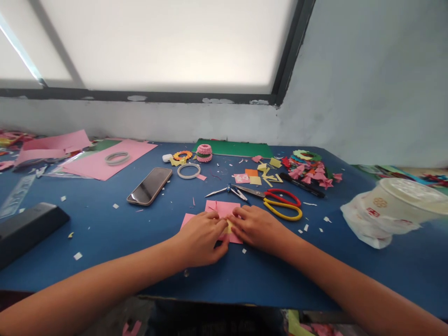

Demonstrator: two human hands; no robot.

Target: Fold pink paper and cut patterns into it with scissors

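Both hands meet over pink paper [224,208] near the table's front edge. My left hand [205,238] has its fingers bent together on a small yellow paper [230,227], its thumb below. From the other side my right hand [257,228] presses its curled fingertips at the same yellow paper; the paper is mostly hidden by the fingers. Just beyond the hands lie scissors [280,204] with red and yellow handles and a pair of compasses [229,189]. Small squares of orange [251,172] and patterned pink paper [241,178] rest behind them.
A phone [150,185] and a tape roll [189,171] lie left of centre; a black object [31,228] is at far left. Folded paper pieces [311,170] are heaped at the back right, near a black pen [303,185]. A wrapped white tub [388,207] stands right.
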